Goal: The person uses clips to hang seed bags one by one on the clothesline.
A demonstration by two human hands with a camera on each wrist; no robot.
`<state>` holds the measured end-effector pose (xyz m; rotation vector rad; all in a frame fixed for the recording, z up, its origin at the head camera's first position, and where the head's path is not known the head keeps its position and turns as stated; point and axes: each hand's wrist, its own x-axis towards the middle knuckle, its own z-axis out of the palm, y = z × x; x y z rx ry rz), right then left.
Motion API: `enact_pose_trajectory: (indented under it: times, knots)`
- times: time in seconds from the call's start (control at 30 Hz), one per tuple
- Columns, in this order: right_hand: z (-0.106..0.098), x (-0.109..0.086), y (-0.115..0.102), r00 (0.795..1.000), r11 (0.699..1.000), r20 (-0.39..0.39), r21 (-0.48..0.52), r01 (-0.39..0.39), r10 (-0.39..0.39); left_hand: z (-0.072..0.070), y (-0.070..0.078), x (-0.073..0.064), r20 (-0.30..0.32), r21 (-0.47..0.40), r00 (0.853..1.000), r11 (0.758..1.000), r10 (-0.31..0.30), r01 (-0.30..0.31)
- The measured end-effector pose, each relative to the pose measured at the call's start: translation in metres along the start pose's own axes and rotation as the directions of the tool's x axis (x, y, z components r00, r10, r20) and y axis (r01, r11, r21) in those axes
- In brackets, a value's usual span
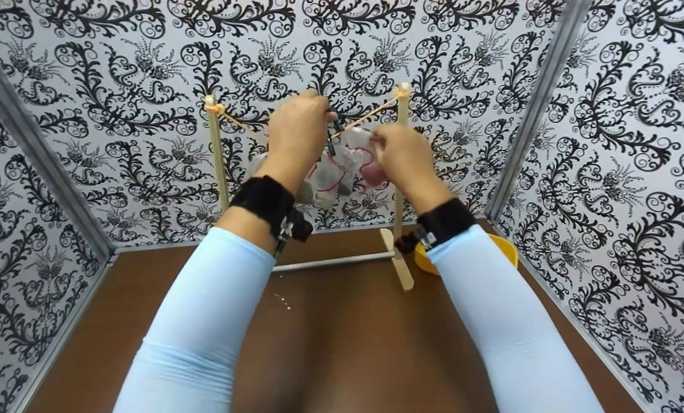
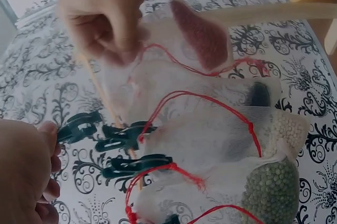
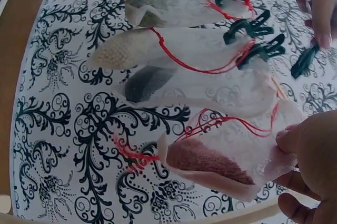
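My left hand [image 1: 299,132] is raised at the cord, pinching a dark green clothespin [image 2: 79,127] between thumb and finger. To its right, my right hand [image 1: 406,156] pinches the upper edge of a sheer white drawstring bag [image 3: 237,142] with dark red grains inside and a red drawstring. This bag overlaps the cord [image 1: 370,116] at its right part. Beside it hang more sheer bags, one with dark contents [image 3: 147,84], one with cream beads [image 3: 118,54], one with green beans [image 2: 271,188]. Other green clothespins [image 2: 138,165] grip their tops on the cord.
The cord runs between two wooden posts [image 1: 218,160] joined low down by a white rod [image 1: 336,261], on a brown table [image 1: 342,344]. A yellow bowl [image 1: 505,250] stands behind my right forearm. Patterned walls [image 1: 147,69] close in the back and sides.
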<state>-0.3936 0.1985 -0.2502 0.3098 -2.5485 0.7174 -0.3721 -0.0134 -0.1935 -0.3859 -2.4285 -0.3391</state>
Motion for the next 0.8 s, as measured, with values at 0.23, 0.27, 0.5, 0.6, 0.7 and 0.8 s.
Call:
enact_pose_trajectory:
  times: [0.23, 0.27, 0.5, 0.6, 0.7, 0.8]
  knots:
    - [0.011, 0.007, -0.009, 0.998, 0.999, -0.049, -0.01, 0.041, -0.042, 0.011, -0.003, 0.007, -0.034, 0.021, 0.998, 0.999, 0.046, -0.046]
    - [0.013, 0.008, -0.009, 0.997, 0.999, -0.058, -0.007, 0.053, -0.054, 0.013, -0.004, 0.007, -0.03, 0.02, 0.999, 0.999, 0.045, -0.045]
    - [0.018, 0.005, -0.011, 0.999, 0.994, -0.036, 0.105, 0.043, -0.039, 0.019, -0.01, 0.005, 0.127, 0.062, 0.99, 0.995, 0.064, -0.072]
    - [0.018, 0.004, -0.008, 1.0, 0.991, -0.015, 0.129, 0.023, -0.022, 0.018, -0.009, 0.004, 0.188, 0.077, 0.979, 0.992, 0.082, -0.098]
    - [0.018, 0.002, -0.004, 1.0, 0.991, -0.01, 0.136, 0.011, -0.01, 0.015, -0.008, -0.001, 0.202, 0.079, 0.974, 0.99, 0.101, -0.119]
    - [0.018, -0.001, 0.002, 1.0, 0.986, -0.013, 0.169, 0.006, -0.004, 0.013, -0.01, -0.014, 0.112, 0.021, 0.982, 0.987, 0.154, -0.158]
